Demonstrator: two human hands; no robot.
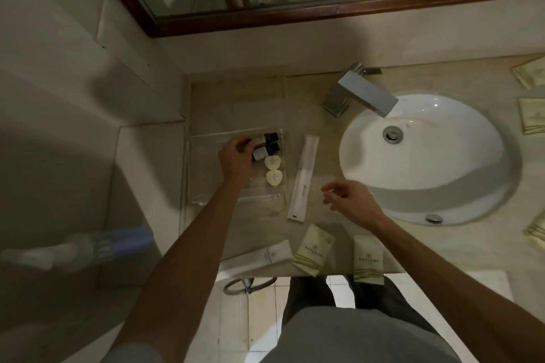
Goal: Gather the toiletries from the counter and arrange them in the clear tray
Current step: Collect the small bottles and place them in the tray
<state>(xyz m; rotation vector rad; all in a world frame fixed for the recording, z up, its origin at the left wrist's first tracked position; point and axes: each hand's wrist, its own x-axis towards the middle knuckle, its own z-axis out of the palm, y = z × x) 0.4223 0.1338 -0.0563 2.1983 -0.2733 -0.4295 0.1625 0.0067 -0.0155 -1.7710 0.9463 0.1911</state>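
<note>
The clear tray (203, 138) sits on the counter left of the sink. Inside it lie small dark-capped bottles (65, 138) and two cream heart-shaped soaps (273, 171). My left hand (236, 158) is inside the tray, fingers pinched on one small bottle (259, 153). My right hand (346, 197) hovers over the counter, fingers loosely apart and holding nothing. A long white sachet (303, 175) lies just right of the tray. Near the front edge lie a white tube (265, 255) and two cream packets (314, 249), (368, 258).
A round white sink (427, 162) with a chrome tap (361, 91) fills the right side. More cream packets (532, 115) lie at the far right of the counter. A wood-framed mirror (324, 13) runs along the back. Tiled wall stands left.
</note>
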